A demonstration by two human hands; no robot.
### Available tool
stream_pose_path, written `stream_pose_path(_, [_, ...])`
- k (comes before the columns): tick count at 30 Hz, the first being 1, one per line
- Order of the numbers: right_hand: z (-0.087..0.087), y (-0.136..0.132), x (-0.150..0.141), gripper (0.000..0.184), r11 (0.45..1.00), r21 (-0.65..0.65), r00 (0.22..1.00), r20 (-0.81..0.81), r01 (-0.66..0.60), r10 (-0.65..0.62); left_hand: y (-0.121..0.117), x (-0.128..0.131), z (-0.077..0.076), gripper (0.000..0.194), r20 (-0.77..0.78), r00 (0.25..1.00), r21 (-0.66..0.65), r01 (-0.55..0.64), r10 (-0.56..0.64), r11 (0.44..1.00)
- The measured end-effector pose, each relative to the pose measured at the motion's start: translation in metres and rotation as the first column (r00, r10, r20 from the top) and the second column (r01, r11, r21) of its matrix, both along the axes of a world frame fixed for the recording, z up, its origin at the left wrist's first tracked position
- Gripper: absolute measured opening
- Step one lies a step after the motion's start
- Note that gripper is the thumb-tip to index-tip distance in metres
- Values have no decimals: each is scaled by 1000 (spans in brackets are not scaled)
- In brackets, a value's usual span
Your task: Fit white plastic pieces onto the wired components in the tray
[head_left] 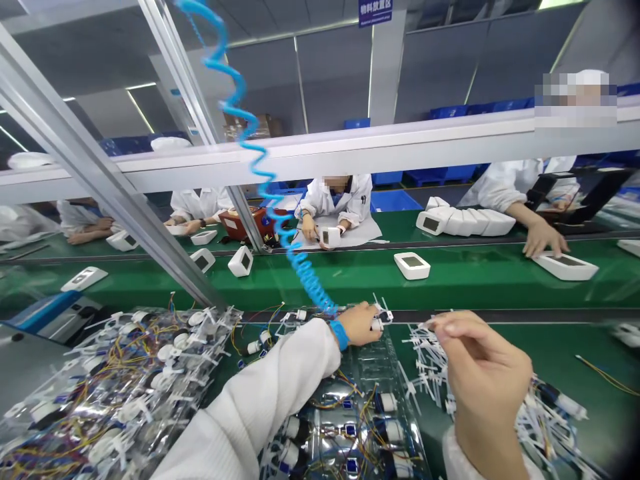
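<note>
My left hand (361, 325), with a blue strap on its wrist, reaches to the far end of the clear plastic tray (367, 370). Its fingers close round a small white cylindrical part (377, 324) with white cable-tie ends sticking out. In the tray lie several black-and-white cylinders (393, 430) with coloured wires and small blue pieces. My right hand (487, 373) is raised over a heap of white cable ties (425, 363), thumb and forefinger pinched together. Whatever is between those fingertips is too small to make out against the ties behind.
Stacked clear trays of wired parts (150, 373) stand on the left. A blue coiled hose (280, 213) hangs ahead beside a metal post (180, 267). Beyond, a green conveyor (345, 280) bears white housings (411, 265). A co-worker's hand (545, 239) touches one at right.
</note>
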State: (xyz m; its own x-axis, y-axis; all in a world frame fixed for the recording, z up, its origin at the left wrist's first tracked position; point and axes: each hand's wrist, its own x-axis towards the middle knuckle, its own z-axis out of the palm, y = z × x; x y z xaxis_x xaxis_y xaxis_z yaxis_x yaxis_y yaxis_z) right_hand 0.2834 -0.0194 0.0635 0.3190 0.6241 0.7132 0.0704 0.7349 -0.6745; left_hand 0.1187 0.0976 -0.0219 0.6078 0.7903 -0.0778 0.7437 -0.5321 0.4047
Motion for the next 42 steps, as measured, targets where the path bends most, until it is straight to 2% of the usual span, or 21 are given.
stream_pose_path(3, [-1, 0, 2, 16, 999, -38, 1000, -14, -24, 23, 5, 1, -12, 43, -107, 994, 34, 28, -25, 999])
stream_pose_path(8, [-4, 1, 3, 13, 988, -145, 998, -16, -58, 56, 2, -3, -19, 58, -166, 986, 115, 48, -28, 992])
stream_pose_path(13, [-8, 1, 2, 12, 973, -220, 998, -4, -64, 65, -1, -5, -20, 46, -200, 980, 176, 56, -20, 983])
stream_pose_path(19, [-6, 2, -2, 15, 962, -272, 998, 29, -39, 49, -1, -10, -19, 44, -212, 976, 266, 100, -43, 959])
stream_pose_path(22, [-4, 1, -4, 15, 961, -271, 998, 18, -48, 55, 0, -11, -20, 49, -200, 978, 290, 113, -55, 951])
stream_pose_path(25, [-3, 0, -4, 12, 961, -263, 996, -17, -89, 88, -1, -14, -22, 43, -199, 978, 292, 114, -56, 950])
stream_pose_path(29, [-7, 2, -1, 21, 953, -245, 982, -99, -179, 159, -3, -16, -24, 38, -191, 981, 297, 76, -19, 952])
stream_pose_path(35, [-9, 7, -1, 19, 941, -252, 969, -153, -228, 194, 1, -14, -31, 42, -167, 983, 251, -35, 79, 967])
stream_pose_path(39, [-7, 7, -3, 17, 935, -254, 962, -182, -248, 205, -5, -16, -22, 55, -108, 990, 214, -65, 90, 975])
stream_pose_path(42, [-8, 9, -3, 17, 935, -279, 964, -209, -219, 163, -12, -32, 1, 63, -21, 994, 193, -97, 103, 976])
